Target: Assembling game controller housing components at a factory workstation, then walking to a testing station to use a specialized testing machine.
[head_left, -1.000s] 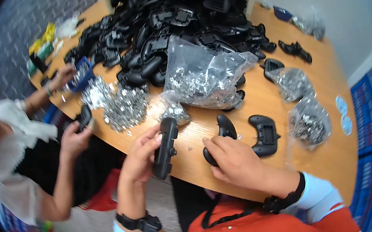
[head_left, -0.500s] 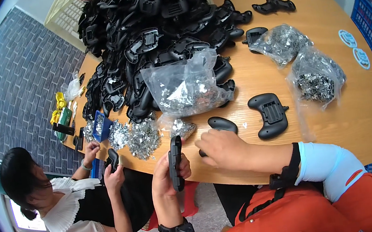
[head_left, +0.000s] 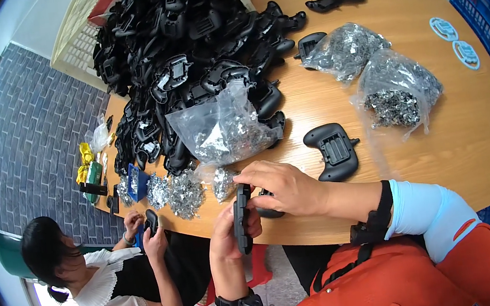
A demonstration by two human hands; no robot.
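My left hand (head_left: pixel 225 236) is closed around a black game controller shell (head_left: pixel 242 221), held upright on edge above the table's front edge. My right hand (head_left: pixel 290 187) reaches across to the shell's upper end, thumb and forefinger drawn together against it; anything small between them is hidden. Partly covered by my right hand, another black controller part (head_left: pixel 272 210) lies on the table. To the right of that hand rests a controller (head_left: pixel 336 152) with its battery compartment facing up. A small heap of shiny metal pieces (head_left: pixel 223 184) lies just beyond my left hand.
Black controller shells (head_left: pixel 185 74) pile up from a cream crate (head_left: pixel 74 51). Bags of metal pieces (head_left: pixel 218 135) lie before the pile and at right (head_left: pixel 401 92). On the left a co-worker (head_left: pixel 119 281) handles a dark part beside a blue tray (head_left: pixel 136 183) and loose metal heaps.
My right hand has moved from the controller part on the table to the shell in my left hand. The whole view has shifted slightly.
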